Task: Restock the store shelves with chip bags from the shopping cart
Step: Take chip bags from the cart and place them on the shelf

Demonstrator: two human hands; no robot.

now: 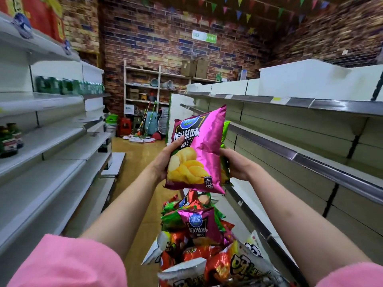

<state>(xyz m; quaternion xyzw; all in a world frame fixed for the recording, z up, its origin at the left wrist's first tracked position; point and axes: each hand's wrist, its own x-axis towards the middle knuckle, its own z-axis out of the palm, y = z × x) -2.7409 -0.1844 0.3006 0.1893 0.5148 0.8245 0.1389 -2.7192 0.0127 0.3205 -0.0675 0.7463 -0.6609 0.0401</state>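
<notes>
A pink chip bag is held upright in front of me, above the cart. My left hand grips its left edge, thumb on the front. My right hand holds its right edge together with a green bag that is mostly hidden behind the pink one. Below, the shopping cart is piled with several chip bags in pink, red, green and white; the cart's frame is hidden under them. The store shelves on the right run bare along the aisle, close to my right hand.
Shelves on the left carry a few jars and green packs. At the aisle's far end a rack with boxes, mops and crates stands against a brick wall. The tan floor between the shelf rows runs ahead of the cart.
</notes>
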